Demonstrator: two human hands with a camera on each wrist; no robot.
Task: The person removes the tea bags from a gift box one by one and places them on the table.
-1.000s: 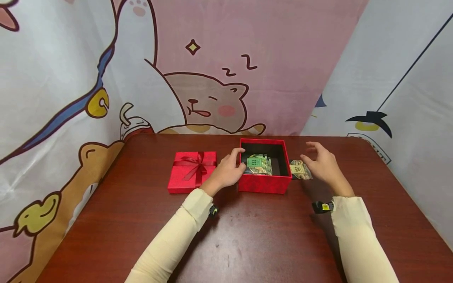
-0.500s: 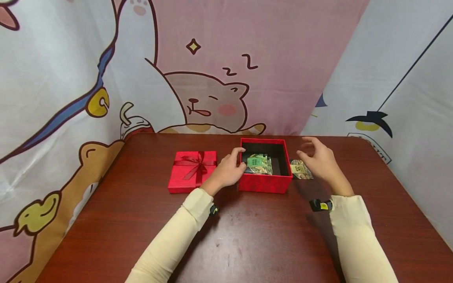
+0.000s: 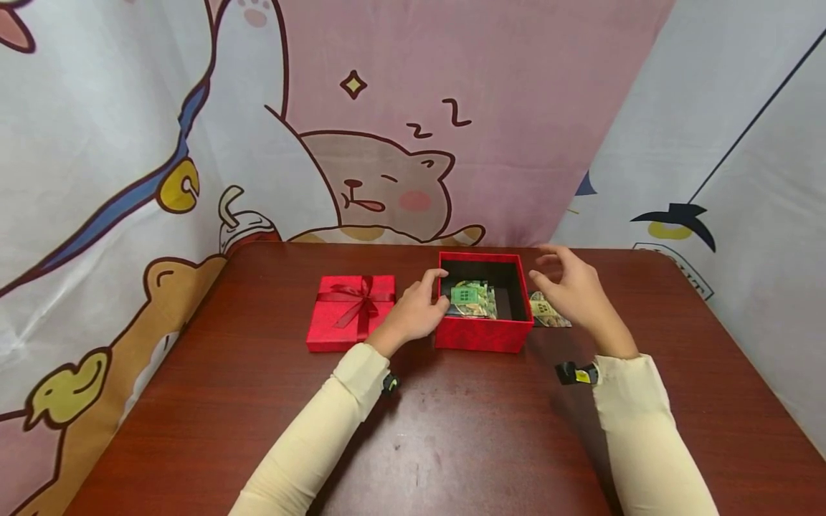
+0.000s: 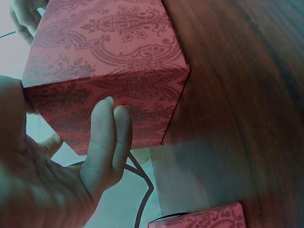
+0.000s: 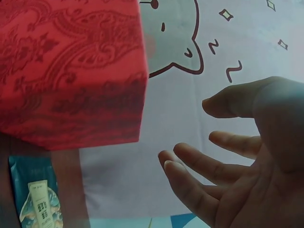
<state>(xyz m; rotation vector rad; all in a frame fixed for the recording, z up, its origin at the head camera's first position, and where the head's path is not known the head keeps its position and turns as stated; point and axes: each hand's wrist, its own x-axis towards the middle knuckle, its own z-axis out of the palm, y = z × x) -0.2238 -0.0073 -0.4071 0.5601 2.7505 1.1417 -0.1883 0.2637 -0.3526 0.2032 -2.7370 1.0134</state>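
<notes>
A red patterned gift box (image 3: 482,337) stands without its lid on the table, several green printed packets (image 3: 472,301) lying inside. My left hand (image 3: 416,308) holds the box's left wall at the rim. In the left wrist view two fingers (image 4: 103,137) lie along the outside, while the thumb and another finger reach past the edge. Just right of the box my right hand (image 3: 577,294) hovers with spread, slightly bent fingers and nothing in them. Below it a single packet (image 3: 547,315) lies flat, partly covered from view by this hand.
The red lid (image 3: 323,330), tied with a dark red ribbon bow (image 3: 363,307), lies to the left of the box. A brown wooden table (image 3: 426,444) carries everything. Behind it hangs a cartoon-printed cloth (image 3: 516,129). Each wrist wears a black strap.
My right hand has moved left and slightly away from me, nearer the box's right side, and now covers more of the loose packet. The left hand, box and lid have stayed put.
</notes>
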